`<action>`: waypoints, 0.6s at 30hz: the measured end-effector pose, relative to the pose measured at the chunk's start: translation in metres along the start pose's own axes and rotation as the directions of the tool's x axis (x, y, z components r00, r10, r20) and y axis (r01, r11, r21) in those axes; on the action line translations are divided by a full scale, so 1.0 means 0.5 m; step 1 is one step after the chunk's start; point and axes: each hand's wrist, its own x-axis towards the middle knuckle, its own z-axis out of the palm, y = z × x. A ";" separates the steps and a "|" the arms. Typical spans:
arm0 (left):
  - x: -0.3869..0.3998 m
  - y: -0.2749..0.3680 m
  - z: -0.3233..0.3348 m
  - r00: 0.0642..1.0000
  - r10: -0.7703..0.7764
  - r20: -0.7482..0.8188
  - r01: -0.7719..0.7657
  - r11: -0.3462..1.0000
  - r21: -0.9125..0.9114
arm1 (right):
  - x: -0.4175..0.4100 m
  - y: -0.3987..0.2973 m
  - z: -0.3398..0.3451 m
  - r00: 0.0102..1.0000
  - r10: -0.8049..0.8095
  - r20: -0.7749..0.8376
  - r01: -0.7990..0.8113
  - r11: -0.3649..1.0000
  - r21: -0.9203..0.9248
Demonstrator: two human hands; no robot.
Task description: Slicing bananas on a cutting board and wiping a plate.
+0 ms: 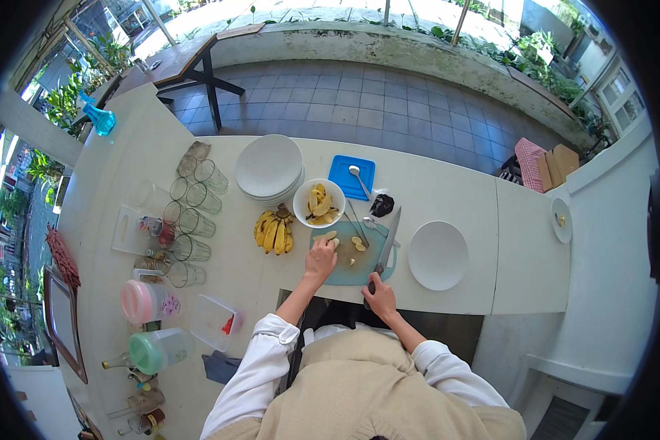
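Note:
My right hand point(380, 295) grips the dark handle of a long kitchen knife point(389, 242), its blade pointing away from me over the right side of a light blue cutting board point(341, 275). On the board's upper left, the fingers of my left hand point(321, 260) touch peeled banana pieces point(326, 236); whether they grip one is hidden. Several cut banana slices point(358, 243) lie mid-board. Behind stands a white bowl point(337, 192) holding banana peels point(320, 204). A bunch of bananas point(275, 232) lies left of the board, and an empty white plate point(438, 256) sits to its right.
Stacked white plates point(269, 165) stand behind the bananas. A blue lid point(339, 175) bears a spoon. Tongs point(356, 223), another spoon point(369, 222) and a black plastic bundle point(382, 205) lie near the board. Glasses point(197, 221), pitchers point(154, 352) and a plastic container point(212, 324) occupy the left.

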 end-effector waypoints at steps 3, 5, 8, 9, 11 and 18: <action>-0.001 0.002 0.000 1.000 -0.012 -0.017 0.011 0.998 -0.065 | -0.022 0.010 -0.003 0.992 0.037 -0.118 -0.006 0.967 0.253; 0.008 0.005 0.001 0.999 0.019 -0.037 -0.022 0.997 -0.077 | -0.041 0.016 -0.006 0.980 0.190 -0.051 -0.140 0.854 0.501; 0.031 0.028 0.018 1.000 -0.005 -0.022 0.003 0.998 -0.063 | -0.071 0.010 -0.010 0.971 0.111 -0.210 0.028 0.823 0.567; 0.048 0.040 0.024 0.999 -0.041 0.017 0.041 0.999 -0.036 | -0.079 0.006 -0.012 0.935 0.049 -0.352 0.171 0.807 0.565; 0.091 0.071 0.028 0.993 -0.049 0.108 0.051 0.999 -0.013 | -0.085 0.023 -0.001 0.886 -0.018 -0.464 0.249 0.862 0.441; 0.191 0.086 0.076 0.974 -0.131 0.187 0.095 0.977 0.189 | -0.065 -0.016 -0.084 0.834 0.256 -0.489 0.078 0.822 0.565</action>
